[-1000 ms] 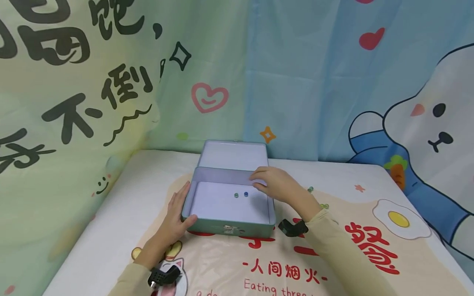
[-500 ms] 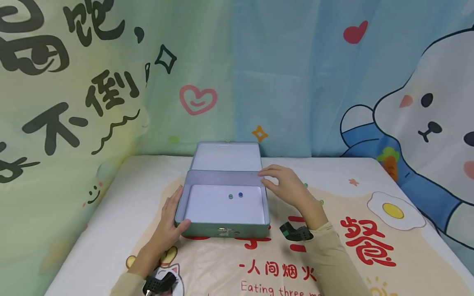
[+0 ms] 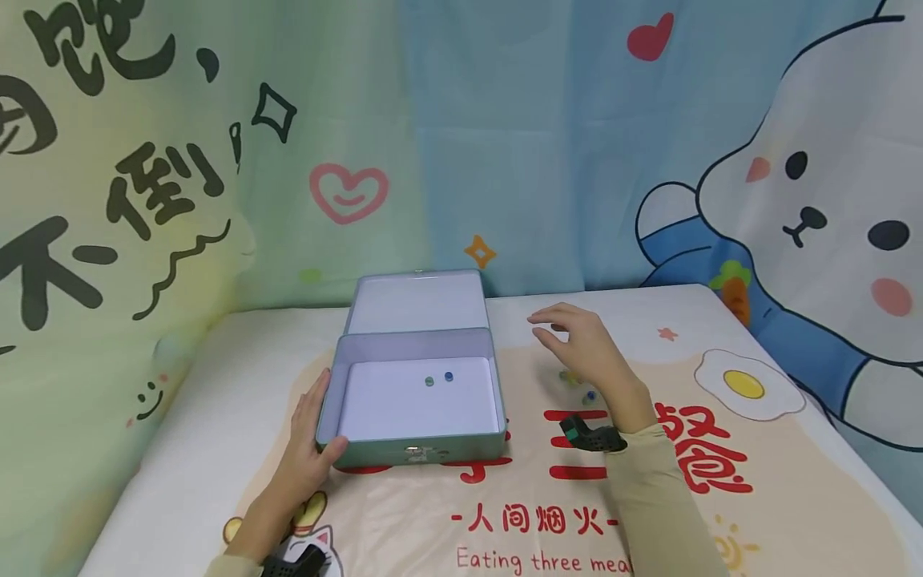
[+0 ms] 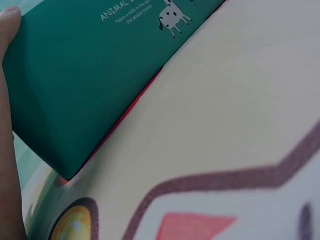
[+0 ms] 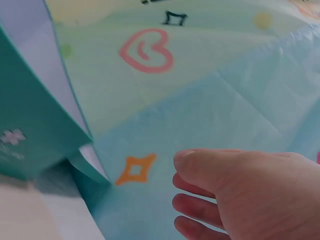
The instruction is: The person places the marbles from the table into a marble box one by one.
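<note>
An open green tin box (image 3: 407, 453) with a pale lilac inside stands on the table, its lid (image 3: 420, 303) folded back. Inside lie a small green bead (image 3: 429, 381) and a small blue bead (image 3: 449, 376). The left hand (image 3: 306, 445) rests along the box's left side, thumb at the front corner; the left wrist view shows the box's green front (image 4: 90, 75) beside it. Right of the box, the right hand (image 3: 587, 349) hovers over the table, fingers apart and loosely bent; in the right wrist view this hand (image 5: 250, 190) holds nothing visible.
Small green and yellow beads (image 3: 570, 376) and a blue one (image 3: 590, 396) lie on the printed tablecloth (image 3: 534, 537) below the right hand. A patterned curtain (image 3: 505, 160) hangs behind the table. Black wrist devices are on both arms.
The right hand has moved right, from over the box's right edge to the table beside it. The left hand stays at the box. The head view has shifted, and more beads show beneath the right hand.
</note>
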A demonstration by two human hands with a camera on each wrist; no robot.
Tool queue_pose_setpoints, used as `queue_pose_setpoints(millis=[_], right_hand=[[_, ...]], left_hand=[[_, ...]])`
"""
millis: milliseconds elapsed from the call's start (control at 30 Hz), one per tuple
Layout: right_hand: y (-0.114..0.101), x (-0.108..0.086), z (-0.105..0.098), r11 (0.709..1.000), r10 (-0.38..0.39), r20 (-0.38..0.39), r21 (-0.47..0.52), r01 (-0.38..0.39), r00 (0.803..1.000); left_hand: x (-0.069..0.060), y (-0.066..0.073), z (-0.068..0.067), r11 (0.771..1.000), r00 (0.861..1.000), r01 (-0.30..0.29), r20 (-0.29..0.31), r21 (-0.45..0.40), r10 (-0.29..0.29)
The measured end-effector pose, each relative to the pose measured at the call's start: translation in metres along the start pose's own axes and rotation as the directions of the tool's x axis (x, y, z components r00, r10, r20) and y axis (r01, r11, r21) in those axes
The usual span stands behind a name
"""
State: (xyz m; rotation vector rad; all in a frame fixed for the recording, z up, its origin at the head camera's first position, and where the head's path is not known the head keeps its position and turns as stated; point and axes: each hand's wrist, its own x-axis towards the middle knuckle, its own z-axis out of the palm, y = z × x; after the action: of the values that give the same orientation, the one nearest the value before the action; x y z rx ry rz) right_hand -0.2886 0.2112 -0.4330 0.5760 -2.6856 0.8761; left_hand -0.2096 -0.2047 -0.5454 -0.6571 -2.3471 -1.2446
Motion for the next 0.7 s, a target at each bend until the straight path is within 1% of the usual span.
queue_pose_setpoints(millis=[100,200,333,467,567,700], right_hand=[[0.008,-0.004,-0.009,0.999,0.048,-0.018,-0.002,-0.048,0.999],[0.017,-0.006,-0.018,0.998,0.069,-0.040,0.007,-0.069,0.997],[0.030,-0.009,-0.025,0.994,0.104,-0.044,0.020,-0.103,0.994],[0.047,-0.017,-0.034,0.984,0.178,-0.029,0.025,-0.178,0.984],[0.062,-0.027,-0.042,0.969,0.246,0.013,0.022,-0.246,0.969],[0.084,-0.043,-0.049,0.942,0.330,0.115,0.020,-0.335,0.937]], left_hand=[[-0.002,0.002,0.000,1.000,1.000,0.024,0.016,-0.016,-0.024],[-0.004,0.004,-0.001,0.998,0.997,0.065,0.032,-0.028,-0.064],[-0.008,0.005,-0.003,0.998,0.998,0.062,0.028,-0.029,-0.062],[-0.007,0.005,-0.004,0.999,0.999,0.035,0.019,-0.029,-0.034],[-0.004,0.006,-0.005,0.999,0.999,0.033,0.026,-0.029,-0.032],[0.000,0.006,-0.004,0.998,0.998,0.051,0.045,-0.030,-0.050]])
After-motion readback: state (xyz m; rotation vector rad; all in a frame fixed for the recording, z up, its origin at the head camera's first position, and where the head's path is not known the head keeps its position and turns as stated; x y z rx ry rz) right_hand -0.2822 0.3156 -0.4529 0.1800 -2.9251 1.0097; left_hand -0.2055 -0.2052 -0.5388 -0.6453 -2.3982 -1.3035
